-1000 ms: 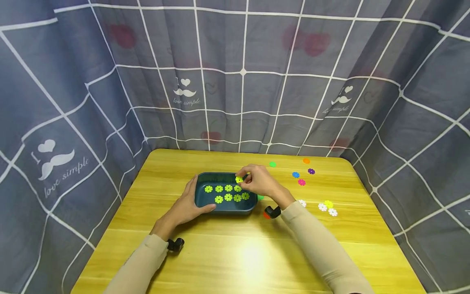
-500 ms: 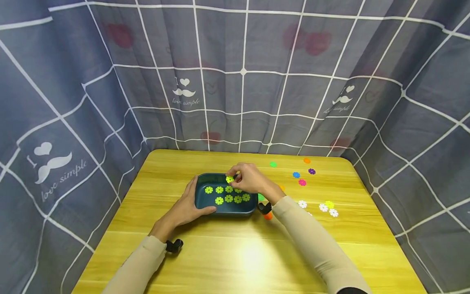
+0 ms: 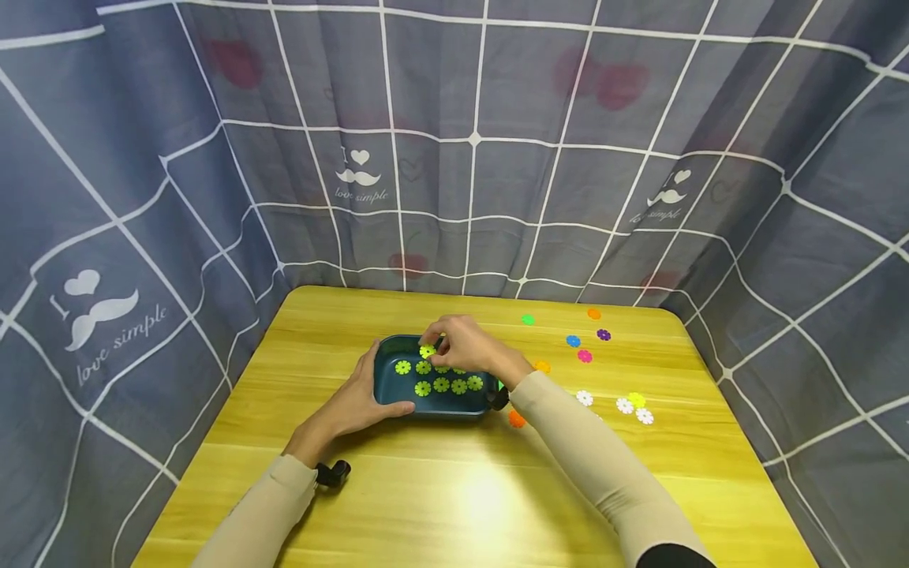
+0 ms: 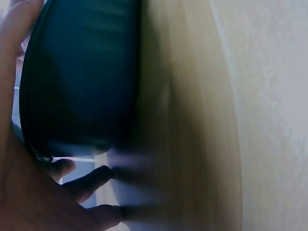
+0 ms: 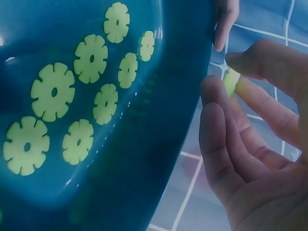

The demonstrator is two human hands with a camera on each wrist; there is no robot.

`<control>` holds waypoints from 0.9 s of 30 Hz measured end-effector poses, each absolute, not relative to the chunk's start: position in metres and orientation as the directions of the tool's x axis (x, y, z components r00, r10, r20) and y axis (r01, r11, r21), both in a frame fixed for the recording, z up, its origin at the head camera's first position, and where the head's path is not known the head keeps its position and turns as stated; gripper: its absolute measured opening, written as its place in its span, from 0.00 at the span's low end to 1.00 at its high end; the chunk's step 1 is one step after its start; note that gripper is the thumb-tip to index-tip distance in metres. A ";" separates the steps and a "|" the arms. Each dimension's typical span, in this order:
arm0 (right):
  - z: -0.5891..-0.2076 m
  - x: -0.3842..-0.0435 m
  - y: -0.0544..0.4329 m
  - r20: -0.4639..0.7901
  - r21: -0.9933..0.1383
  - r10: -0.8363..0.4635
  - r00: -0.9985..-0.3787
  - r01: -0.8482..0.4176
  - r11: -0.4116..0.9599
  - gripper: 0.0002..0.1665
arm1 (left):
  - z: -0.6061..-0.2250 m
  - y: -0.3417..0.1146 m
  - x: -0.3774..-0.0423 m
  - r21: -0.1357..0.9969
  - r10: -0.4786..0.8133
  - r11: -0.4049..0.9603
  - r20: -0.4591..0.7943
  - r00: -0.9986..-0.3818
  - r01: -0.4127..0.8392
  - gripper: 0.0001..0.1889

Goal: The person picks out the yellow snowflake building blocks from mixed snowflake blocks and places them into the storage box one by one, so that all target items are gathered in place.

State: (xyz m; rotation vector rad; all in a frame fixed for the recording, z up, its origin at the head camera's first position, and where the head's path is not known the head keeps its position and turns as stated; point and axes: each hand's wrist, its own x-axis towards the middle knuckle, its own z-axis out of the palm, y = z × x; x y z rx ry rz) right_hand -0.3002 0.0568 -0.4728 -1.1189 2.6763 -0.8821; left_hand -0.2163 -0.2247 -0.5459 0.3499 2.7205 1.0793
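A dark blue-green tray (image 3: 447,414) stands on the wooden table. Inside it, several yellow-green interlocking discs (image 5: 53,92) with notched edges lie flat in two rows. My left hand (image 3: 355,402) holds the tray's left end, the thumb along the near rim and the fingers around the far left side. Over the tray's back part, my right hand (image 3: 470,345) pinches another yellow-green interlocking disc (image 3: 427,351) between thumb and fingertips. The right wrist view shows that disc edge-on, and in the head view the right hand hides part of the back row.
Loose discs lie scattered right of the tray: a pink disc (image 3: 585,356), a blue disc (image 3: 573,341), a purple disc (image 3: 604,334), an orange-red disc (image 3: 517,419) and several white discs (image 3: 625,405) among them. A checked curtain (image 3: 433,173) surrounds the table (image 3: 426,489).
My right hand has moved left along the back of the tray with the pinched disc. The left hand keeps its hold on the tray's end.
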 end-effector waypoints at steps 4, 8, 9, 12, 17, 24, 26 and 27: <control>-0.474 -0.302 0.049 0.091 -0.546 -0.712 -0.696 -0.633 0.549 0.17 | -0.546 -0.227 -0.215 0.696 0.295 0.704 -0.101 -0.950 0.144 0.79; -0.473 -0.303 0.043 0.060 -0.543 -0.732 -0.679 -0.637 0.546 0.16 | -0.545 -0.229 -0.215 0.700 0.299 0.700 -0.109 -0.948 0.140 0.79; -0.474 -0.304 0.041 0.055 -0.539 -0.738 -0.673 -0.642 0.545 0.17 | -0.544 -0.229 -0.215 0.699 0.299 0.701 -0.111 -0.948 0.139 0.79; -0.475 -0.305 0.036 0.048 -0.519 -0.754 -0.655 -0.661 0.542 0.17 | -0.544 -0.230 -0.215 0.697 0.305 0.703 -0.114 -0.946 0.143 0.79; -0.476 -0.306 0.027 0.029 -0.490 -0.776 -0.630 -0.686 0.538 0.17 | -0.544 -0.231 -0.214 0.704 0.322 0.695 -0.119 -0.939 0.149 0.80; -0.476 -0.305 0.017 0.006 -0.466 -0.793 -0.609 -0.704 0.536 0.17 | -0.543 -0.233 -0.215 0.717 0.339 0.680 -0.122 -0.933 0.154 0.80; -0.477 -0.305 0.014 0.000 -0.457 -0.798 -0.602 -0.710 0.536 0.17 | -0.543 -0.233 -0.215 0.720 0.345 0.675 -0.119 -0.931 0.159 0.80; -0.477 -0.306 0.012 -0.005 -0.455 -0.800 -0.599 -0.711 0.535 0.17 | -0.543 -0.234 -0.215 0.722 0.348 0.673 -0.115 -0.931 0.162 0.81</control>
